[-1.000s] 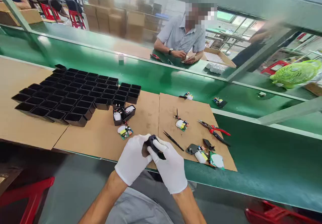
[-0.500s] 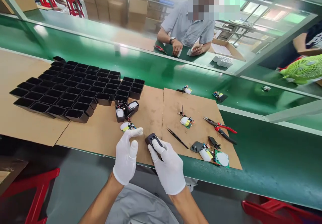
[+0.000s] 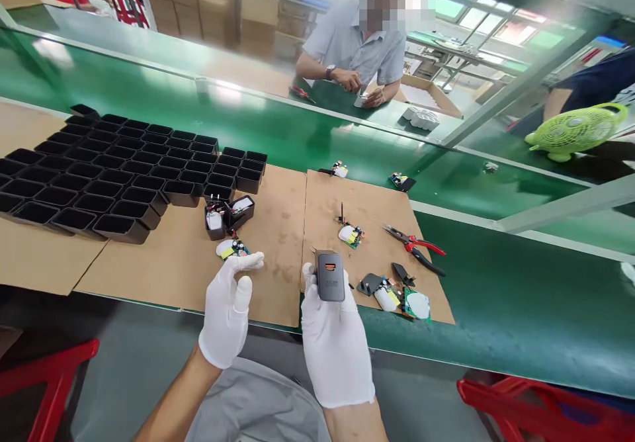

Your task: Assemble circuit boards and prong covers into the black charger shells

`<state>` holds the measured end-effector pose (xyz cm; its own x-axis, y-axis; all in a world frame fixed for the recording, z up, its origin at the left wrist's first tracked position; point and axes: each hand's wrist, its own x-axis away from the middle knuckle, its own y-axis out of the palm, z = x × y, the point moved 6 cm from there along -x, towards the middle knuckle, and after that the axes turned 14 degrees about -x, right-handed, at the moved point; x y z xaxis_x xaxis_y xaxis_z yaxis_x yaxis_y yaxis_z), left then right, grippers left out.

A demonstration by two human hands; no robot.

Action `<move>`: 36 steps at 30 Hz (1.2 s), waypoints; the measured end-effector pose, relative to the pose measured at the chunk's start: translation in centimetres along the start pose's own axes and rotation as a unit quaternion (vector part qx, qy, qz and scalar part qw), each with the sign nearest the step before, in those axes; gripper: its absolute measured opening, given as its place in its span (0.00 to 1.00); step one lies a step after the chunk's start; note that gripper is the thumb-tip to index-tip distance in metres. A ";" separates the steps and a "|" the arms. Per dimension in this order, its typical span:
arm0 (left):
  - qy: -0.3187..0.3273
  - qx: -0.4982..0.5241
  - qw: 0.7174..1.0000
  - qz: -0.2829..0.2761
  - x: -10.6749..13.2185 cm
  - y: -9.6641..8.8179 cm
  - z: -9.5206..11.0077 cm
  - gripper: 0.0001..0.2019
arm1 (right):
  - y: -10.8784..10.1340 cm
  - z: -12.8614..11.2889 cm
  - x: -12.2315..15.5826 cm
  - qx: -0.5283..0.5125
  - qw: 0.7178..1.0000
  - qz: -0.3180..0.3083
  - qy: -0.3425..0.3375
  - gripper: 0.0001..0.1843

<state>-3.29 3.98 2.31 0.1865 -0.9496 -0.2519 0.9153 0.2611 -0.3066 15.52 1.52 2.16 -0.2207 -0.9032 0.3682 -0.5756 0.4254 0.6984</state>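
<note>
My right hand (image 3: 335, 339), in a white glove, holds a small black charger housing (image 3: 330, 275) upright, its orange port facing me. My left hand (image 3: 228, 309), also gloved, hovers just left of it with fingers loosely apart and nothing in them. It is close to a small circuit board (image 3: 229, 249) that lies on the cardboard sheet (image 3: 278, 230). Two black housings with parts inside (image 3: 228, 215) stand a little farther back.
Rows of empty black housings (image 3: 114, 171) fill the left of the cardboard. Right of my hands lie red-handled cutters (image 3: 414, 248), loose circuit boards (image 3: 351, 235) and black covers (image 3: 370, 284). Beyond runs a green conveyor belt (image 3: 297, 137). A person (image 3: 354, 55) works opposite. A green fan (image 3: 578, 131) stands far right.
My left hand let go of the black housing and drew away to the left. My right hand raised the housing and turned it upright, port side toward me.
</note>
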 end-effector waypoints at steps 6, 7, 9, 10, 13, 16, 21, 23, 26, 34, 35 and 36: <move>0.003 -0.010 1.000 0.000 0.0 0.0 0.0 0.19 | 1.2 0.3 0.0 0.051 0.998 -0.001 -0.035 0.21; 0.004 -0.012 1.000 0.000 0.0 0.0 0.0 0.20 | 1.2 0.3 -0.1 0.056 0.998 0.001 -0.042 0.21; 0.004 -0.014 1.000 0.004 0.1 0.0 0.0 0.19 | 1.1 -0.4 -0.3 0.129 0.985 0.004 -0.111 0.19; 0.004 -0.014 1.000 0.008 0.1 0.0 0.0 0.19 | 1.2 -1.0 -0.3 0.193 0.967 0.003 -0.169 0.17; 0.005 -0.019 1.000 0.020 0.2 -0.1 0.0 0.18 | 1.9 -2.1 -0.3 0.388 0.863 -0.032 -0.321 0.11; 0.005 -0.036 0.999 0.019 0.2 -0.1 -0.2 0.16 | 2.1 -1.3 -1.1 0.458 0.819 -0.089 -0.334 0.06; 0.027 -0.078 0.996 -0.023 0.2 0.8 0.2 0.16 | 2.2 -0.9 -1.7 0.493 0.790 -0.107 -0.348 0.04; 0.055 -0.099 0.992 -0.060 0.2 1.9 0.9 0.26 | 2.3 -1.5 -1.7 0.486 0.795 -0.089 -0.352 0.09; 0.109 -0.162 0.980 -0.043 -0.2 2.9 2.6 0.33 | 2.9 -2.4 -2.0 0.465 0.818 -0.078 -0.329 0.22; 0.167 -0.279 0.943 0.064 -3.0 3.4 4.7 0.26 | 6.8 -4.2 -4.7 0.431 0.868 -0.152 -0.192 0.17; 0.168 -0.279 0.944 0.055 -3.5 3.5 4.8 0.26 | 7.1 -4.5 -5.2 0.430 0.869 -0.156 -0.188 0.15; 0.168 -0.278 0.945 0.045 -3.9 3.6 4.9 0.26 | 7.4 -4.9 -5.7 0.430 0.869 -0.157 -0.187 0.14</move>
<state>1.01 7.78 6.71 0.0454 -0.8356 -0.5475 0.5540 0.4771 -0.6822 16.39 10.16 8.26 -0.0951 -0.9908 -0.0959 -0.9939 0.1000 -0.0474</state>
